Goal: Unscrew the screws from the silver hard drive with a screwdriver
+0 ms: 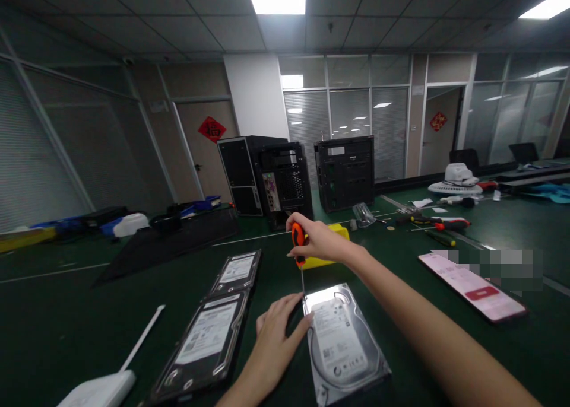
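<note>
Fingers (297, 222) of the right hand (318, 241) are curled tight around the orange handle of a screwdriver (299, 239). It stands upright, its thin shaft pointing straight down to the far left corner of a silver hard drive (341, 342). That drive lies label up on the green table (66, 312), toward its near side and about midway across. The left hand (276, 330) lies loosely spread on the table just beside the drive's left edge and grips nothing; its fingertips touch the drive near the corner where the screwdriver tip meets it. Behind the right hand, partly hidden by it, sits a yellow block (341, 231). To the left lie two more hard drives (207, 342), one beyond the other, and by the near left corner a white router (98, 389) with a raised antenna. A phone (474, 288) lies to the right. Further back stand two open black computer cases (345, 172), with loose hand tools (439, 223) toward the far right.
</note>
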`<act>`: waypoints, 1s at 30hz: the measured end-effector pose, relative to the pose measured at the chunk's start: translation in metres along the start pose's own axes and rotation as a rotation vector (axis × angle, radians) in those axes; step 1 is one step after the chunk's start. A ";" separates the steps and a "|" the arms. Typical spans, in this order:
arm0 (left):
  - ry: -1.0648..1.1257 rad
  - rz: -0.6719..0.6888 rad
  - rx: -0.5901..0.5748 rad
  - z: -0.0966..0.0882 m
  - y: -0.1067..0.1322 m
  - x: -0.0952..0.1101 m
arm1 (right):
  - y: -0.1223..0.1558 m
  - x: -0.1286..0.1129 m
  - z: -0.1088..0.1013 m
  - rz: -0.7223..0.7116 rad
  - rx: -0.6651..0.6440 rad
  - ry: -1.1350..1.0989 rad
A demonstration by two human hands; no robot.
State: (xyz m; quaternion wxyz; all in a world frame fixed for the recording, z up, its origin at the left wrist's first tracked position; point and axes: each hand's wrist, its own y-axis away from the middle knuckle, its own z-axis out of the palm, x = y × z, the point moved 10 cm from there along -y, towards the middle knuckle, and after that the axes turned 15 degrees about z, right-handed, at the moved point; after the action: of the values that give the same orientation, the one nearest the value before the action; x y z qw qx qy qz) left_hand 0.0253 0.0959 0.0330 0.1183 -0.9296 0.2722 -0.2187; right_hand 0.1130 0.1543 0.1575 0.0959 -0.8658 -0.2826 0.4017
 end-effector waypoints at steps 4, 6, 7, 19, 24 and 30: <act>-0.010 -0.008 0.001 -0.002 -0.001 0.003 | 0.003 -0.007 -0.002 -0.037 0.038 0.058; -0.006 -0.009 -0.006 -0.002 -0.001 0.004 | 0.005 -0.010 -0.002 -0.043 0.029 0.061; -0.004 -0.010 -0.010 -0.002 -0.001 0.004 | 0.005 -0.011 -0.003 -0.042 0.020 0.059; 0.026 0.006 0.000 0.000 0.002 0.002 | 0.006 -0.012 -0.016 -0.030 0.103 0.180; 0.007 0.013 0.001 0.002 0.002 -0.002 | 0.009 -0.014 -0.016 -0.015 0.130 0.280; -0.007 0.026 0.008 0.004 0.002 -0.005 | 0.010 -0.020 -0.010 -0.065 -0.001 0.114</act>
State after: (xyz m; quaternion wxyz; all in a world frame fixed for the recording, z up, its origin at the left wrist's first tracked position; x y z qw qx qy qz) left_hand 0.0223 0.0979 0.0269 0.1259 -0.9262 0.2829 -0.2152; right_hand 0.1140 0.1357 0.1728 0.1243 -0.8777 -0.3050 0.3481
